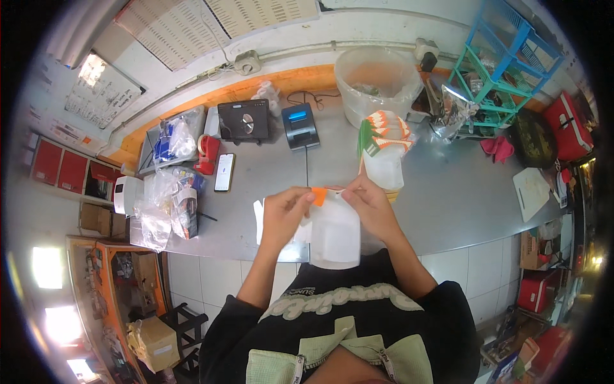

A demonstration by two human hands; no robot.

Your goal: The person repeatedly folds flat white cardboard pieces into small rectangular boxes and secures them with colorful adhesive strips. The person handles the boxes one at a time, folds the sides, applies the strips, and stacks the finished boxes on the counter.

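Near the table's front edge I hold a white paper food box [336, 233] up by its far edge, with its pale, smooth side facing me. My left hand [286, 211] pinches a small orange flap [318, 196] at the box's left corner. Whether that flap is part of the box is hard to tell. The thumb and fingers of my right hand [373, 208] are closed on the box's far right corner. Just beyond my right hand lies a stack of paper boxes [384, 168], white with orange and green patterned ends. White paper [299, 234] lies beside my left wrist.
A phone [224, 172], a red tape dispenser [206, 154], a dark tablet [244, 121] and a small printer [300, 126] stand at the left and back. Plastic bags [167, 211] crowd the left end. A clear tub [376, 83] and a blue-green rack [502, 64] stand far right.
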